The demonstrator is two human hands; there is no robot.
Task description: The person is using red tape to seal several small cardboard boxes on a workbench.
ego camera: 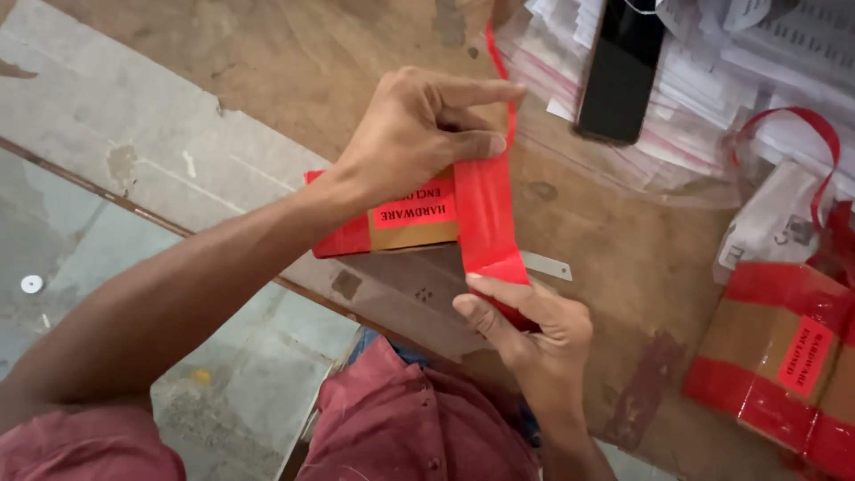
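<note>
Tape (485,214), red and wide, runs over the small brown box (411,223) on the wooden table (294,53), the left hand (405,134) pressing it flat with closed fingers while the right hand (525,325) pinches its lower end taut

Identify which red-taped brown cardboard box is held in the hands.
The small brown cardboard box at centre, gripped by the left hand; the other taped box sits untouched at the right edge.
</note>
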